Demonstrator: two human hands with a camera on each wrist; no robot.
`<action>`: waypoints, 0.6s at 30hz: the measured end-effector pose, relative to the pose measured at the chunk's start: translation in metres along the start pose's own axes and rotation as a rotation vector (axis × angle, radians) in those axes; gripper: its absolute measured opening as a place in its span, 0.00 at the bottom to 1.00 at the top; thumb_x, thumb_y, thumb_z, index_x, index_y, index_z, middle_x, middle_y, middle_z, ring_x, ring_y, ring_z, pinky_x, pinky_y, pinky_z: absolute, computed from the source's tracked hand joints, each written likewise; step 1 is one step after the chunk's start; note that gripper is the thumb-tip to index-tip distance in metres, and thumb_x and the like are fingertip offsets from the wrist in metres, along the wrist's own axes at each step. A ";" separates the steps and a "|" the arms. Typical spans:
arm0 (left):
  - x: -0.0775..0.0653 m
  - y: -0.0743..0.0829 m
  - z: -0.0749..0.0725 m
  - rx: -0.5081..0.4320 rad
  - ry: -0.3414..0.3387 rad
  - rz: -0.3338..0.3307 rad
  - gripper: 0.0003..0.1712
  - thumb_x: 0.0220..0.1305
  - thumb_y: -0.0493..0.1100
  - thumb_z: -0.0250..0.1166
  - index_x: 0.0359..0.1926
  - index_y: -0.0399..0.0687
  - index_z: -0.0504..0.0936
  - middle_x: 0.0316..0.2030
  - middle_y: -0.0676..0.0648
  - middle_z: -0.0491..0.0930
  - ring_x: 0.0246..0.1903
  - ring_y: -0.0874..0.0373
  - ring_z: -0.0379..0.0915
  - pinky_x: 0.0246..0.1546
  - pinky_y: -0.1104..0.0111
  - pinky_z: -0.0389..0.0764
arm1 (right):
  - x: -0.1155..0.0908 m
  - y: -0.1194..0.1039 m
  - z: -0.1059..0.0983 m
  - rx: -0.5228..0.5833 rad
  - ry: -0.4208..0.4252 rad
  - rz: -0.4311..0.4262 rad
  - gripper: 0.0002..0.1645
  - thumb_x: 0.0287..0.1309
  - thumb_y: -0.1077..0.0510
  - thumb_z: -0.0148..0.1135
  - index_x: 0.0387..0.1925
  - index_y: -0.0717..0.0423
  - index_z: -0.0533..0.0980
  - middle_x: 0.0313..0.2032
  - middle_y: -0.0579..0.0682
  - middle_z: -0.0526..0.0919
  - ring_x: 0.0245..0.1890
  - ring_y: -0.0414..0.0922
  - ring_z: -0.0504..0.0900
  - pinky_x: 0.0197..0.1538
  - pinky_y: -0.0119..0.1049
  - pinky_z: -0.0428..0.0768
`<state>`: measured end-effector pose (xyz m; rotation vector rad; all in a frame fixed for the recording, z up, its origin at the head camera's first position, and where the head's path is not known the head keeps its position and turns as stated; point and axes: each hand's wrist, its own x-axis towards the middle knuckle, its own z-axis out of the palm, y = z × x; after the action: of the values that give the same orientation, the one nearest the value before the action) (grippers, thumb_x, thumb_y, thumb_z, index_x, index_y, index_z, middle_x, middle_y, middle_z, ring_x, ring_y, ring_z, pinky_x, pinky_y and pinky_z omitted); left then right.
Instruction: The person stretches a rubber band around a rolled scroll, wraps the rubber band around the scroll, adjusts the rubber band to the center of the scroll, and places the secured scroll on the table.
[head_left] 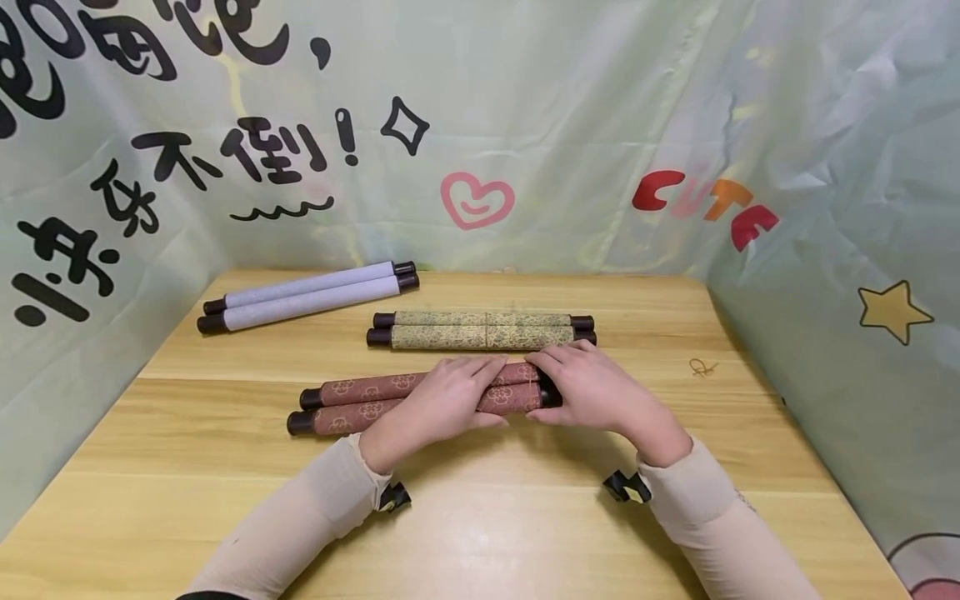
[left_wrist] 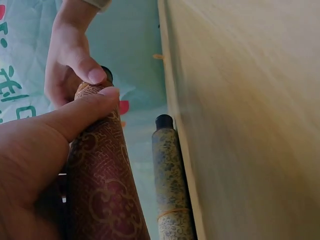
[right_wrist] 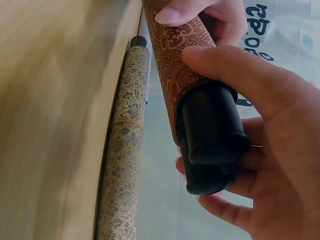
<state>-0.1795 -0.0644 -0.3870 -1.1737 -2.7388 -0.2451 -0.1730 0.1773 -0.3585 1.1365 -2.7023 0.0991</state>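
Maroon scroll [head_left: 360, 412]: 2 patterned rolls side by side with black end knobs [right_wrist: 215, 125], aslant on the person's side of the cream scroll [head_left: 442, 337], reaching out past its left end.
Left hand [head_left: 453, 396]: in front of the cream scroll's middle; fingers bent over the maroon rolls, thumb on the near side, gripping.
Right hand [head_left: 588, 383]: in front of the cream scroll's right end; thumb presses the maroon cover, fingers curl beneath the knobs, pinching that end.
Thin band [right_wrist: 174, 82]: apparently round the maroon scroll beside the right thumb; its full loop is hidden.
Step in hand: seemingly working that band at the scroll's end; whether on or off, I cannot tell.
Next move: probably calls for a steady left grip while the right fingers ease the band along evenly.
Lilac scroll [head_left: 315, 303]: behind and left of the cream scroll; no band shows on it.
Loose band [head_left: 701, 372]: on the desk [head_left: 517, 525], right of the cream scroll.
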 end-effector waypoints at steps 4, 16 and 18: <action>-0.005 -0.003 -0.001 -0.008 -0.015 -0.014 0.57 0.56 0.71 0.63 0.75 0.44 0.55 0.65 0.39 0.69 0.61 0.41 0.68 0.61 0.46 0.68 | -0.001 0.003 -0.002 0.019 -0.013 0.016 0.46 0.48 0.33 0.70 0.59 0.61 0.74 0.51 0.55 0.81 0.51 0.53 0.80 0.57 0.51 0.71; -0.027 -0.025 -0.006 -0.034 -0.019 -0.071 0.67 0.51 0.73 0.65 0.78 0.53 0.36 0.65 0.37 0.69 0.61 0.38 0.67 0.60 0.40 0.65 | -0.004 0.008 -0.012 0.046 -0.071 0.091 0.49 0.49 0.33 0.69 0.64 0.60 0.71 0.56 0.57 0.78 0.56 0.55 0.76 0.64 0.58 0.65; -0.032 -0.030 -0.006 -0.020 -0.016 -0.078 0.67 0.51 0.73 0.65 0.78 0.54 0.36 0.64 0.38 0.69 0.61 0.38 0.67 0.60 0.39 0.65 | -0.003 0.010 -0.013 0.044 -0.076 0.099 0.49 0.50 0.32 0.69 0.64 0.60 0.70 0.57 0.57 0.78 0.57 0.55 0.76 0.64 0.58 0.65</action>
<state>-0.1788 -0.1085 -0.3904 -1.0801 -2.8058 -0.2747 -0.1756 0.1883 -0.3468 1.0377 -2.8371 0.1333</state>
